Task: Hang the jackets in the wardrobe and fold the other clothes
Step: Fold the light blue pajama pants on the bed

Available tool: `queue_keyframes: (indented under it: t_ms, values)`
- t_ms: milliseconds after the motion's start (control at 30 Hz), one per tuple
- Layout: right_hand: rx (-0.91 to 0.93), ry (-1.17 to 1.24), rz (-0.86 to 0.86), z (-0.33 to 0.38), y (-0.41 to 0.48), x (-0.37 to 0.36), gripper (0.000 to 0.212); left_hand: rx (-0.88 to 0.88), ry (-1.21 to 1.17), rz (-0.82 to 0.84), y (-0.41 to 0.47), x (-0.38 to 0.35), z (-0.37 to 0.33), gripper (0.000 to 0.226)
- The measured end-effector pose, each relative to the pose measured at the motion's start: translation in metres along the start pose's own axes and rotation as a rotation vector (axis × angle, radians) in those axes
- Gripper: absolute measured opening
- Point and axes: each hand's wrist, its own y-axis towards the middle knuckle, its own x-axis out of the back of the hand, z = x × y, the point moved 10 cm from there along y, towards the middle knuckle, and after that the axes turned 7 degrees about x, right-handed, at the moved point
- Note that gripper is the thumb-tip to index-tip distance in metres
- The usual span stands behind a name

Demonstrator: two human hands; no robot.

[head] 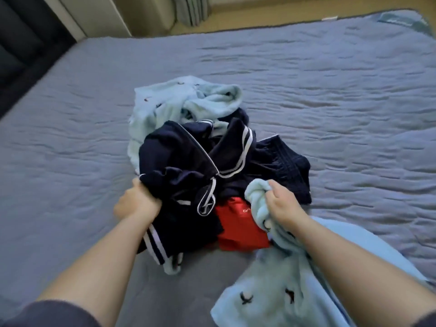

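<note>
Left hand (138,202) has a fistful of the navy jacket (179,152), fingers dug into the fabric at its left edge. Right hand (283,201) is curled round the bunched end of a pale blue fleece (271,293). The hands are well apart, with the pile between them, roughly mid-bed on the grey-blue quilted bed cover (330,79).

Between the hands a red garment (238,230) pokes out from under the jacket. It has tiny white lettering I can't read. A darker navy piece (285,166) with a ribbed edge lies just behind the right hand. A second pale blue fleece (165,100) sits at the back, partly under the jacket.

The jacket's all crumpled, so there's no real long axis. One white-striped part trails toward the camera beside the left forearm. The held fleece runs from the right hand down to the lower right, under that forearm, and is cut off at the bottom edge.

A dark headboard (18,43) is far left, and a curtain (191,8) is up top. A scrap of blue fleece shows below the stripes, but I can't tell which piece it belongs to.
</note>
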Motion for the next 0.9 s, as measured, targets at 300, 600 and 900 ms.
queue_keyframes:
  t_ms: [300,600,900]
  values:
    - [0.047,0.276,-0.031,0.11,-0.071,0.054,0.034,-0.507,-0.443,0.465,-0.145,0.039,-0.063,0.076]
    - [0.104,0.646,-0.046,0.309,-0.243,0.19,0.03,-1.103,-0.656,0.773,-0.316,0.286,-0.093,0.038]
    - [0.396,0.404,0.151,0.434,-0.412,0.268,0.045,-1.306,-0.975,0.388,-0.411,0.5,-0.042,0.021]
